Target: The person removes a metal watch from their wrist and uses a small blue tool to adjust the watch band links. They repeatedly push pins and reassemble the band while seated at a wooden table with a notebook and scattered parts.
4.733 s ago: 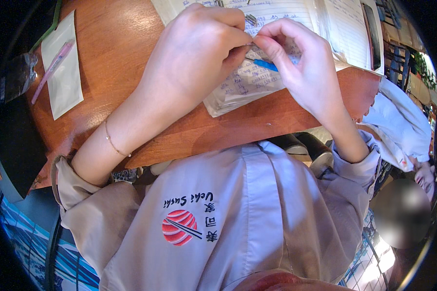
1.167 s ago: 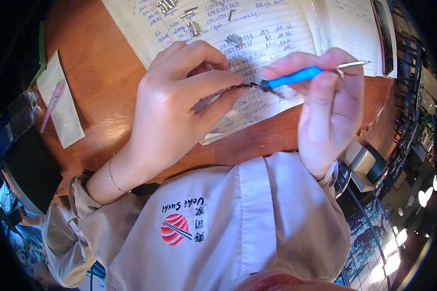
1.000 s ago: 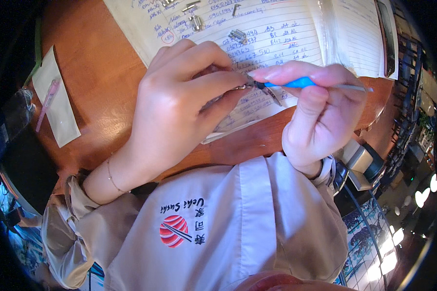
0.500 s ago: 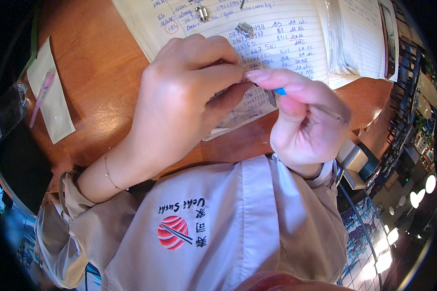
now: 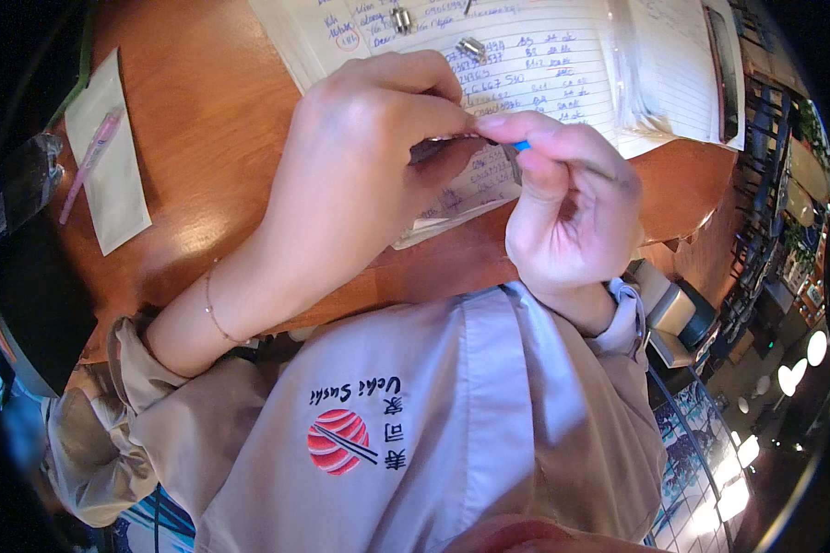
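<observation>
My left hand (image 5: 355, 152) is bent over the notebook's near edge, its fingers curled and pinched. A narrow dark and silvery thing shows below its fingers, but most of it is hidden. Facing it, my right hand (image 5: 572, 198) pinches a small thin piece with a blue end (image 5: 523, 146) between thumb and forefinger. The fingertips of both hands meet where the dark tip of that piece points left. Beyond the hands, two small shiny metal pieces (image 5: 472, 49) lie on the lined notebook page (image 5: 563, 28), beside a thin dark pin-like bit.
The notebook lies on a brown wooden table (image 5: 203, 120). At the left are a white paper sleeve (image 5: 124, 198), a pink pen (image 5: 90, 166) on it, clear plastic wrapping (image 5: 28, 189) and a black object (image 5: 41, 309). A chair (image 5: 669, 318) stands beyond the table at the right.
The view has shifted a little. Both hands appear slightly higher, still fingertip to fingertip, and the blue end sits closer to the right thumb tip. The metal pieces lie as before.
</observation>
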`<state>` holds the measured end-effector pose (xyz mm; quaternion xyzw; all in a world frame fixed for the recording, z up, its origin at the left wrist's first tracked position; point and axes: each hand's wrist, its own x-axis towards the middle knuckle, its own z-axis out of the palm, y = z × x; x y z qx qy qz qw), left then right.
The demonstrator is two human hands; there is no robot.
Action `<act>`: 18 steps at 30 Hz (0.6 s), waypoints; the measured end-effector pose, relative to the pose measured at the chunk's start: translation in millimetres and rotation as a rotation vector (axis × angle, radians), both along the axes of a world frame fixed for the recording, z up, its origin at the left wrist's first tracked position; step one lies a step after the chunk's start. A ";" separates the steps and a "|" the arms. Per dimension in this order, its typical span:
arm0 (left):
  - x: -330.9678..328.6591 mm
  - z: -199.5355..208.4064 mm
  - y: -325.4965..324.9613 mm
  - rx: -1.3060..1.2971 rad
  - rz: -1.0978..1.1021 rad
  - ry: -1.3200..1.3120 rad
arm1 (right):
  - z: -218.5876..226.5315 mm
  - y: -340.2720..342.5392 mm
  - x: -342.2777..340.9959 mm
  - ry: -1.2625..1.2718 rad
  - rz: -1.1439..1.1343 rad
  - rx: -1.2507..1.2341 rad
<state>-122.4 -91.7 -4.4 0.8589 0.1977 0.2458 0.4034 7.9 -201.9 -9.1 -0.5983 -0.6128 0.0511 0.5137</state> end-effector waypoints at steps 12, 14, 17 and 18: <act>-0.5 18.5 1.7 -0.278 0.042 0.037 | 19.8 22.3 42.6 -0.356 -0.446 -0.341; -1.3 20.4 2.8 -0.379 0.042 0.050 | 21.2 25.4 49.3 -0.385 -0.447 -0.303; -3.9 27.0 2.3 -0.567 0.037 0.057 | 23.2 24.1 57.4 -0.296 -0.395 -0.356; -4.3 29.3 2.1 -0.606 0.039 0.058 | 24.6 24.0 59.9 -0.272 -0.368 -0.363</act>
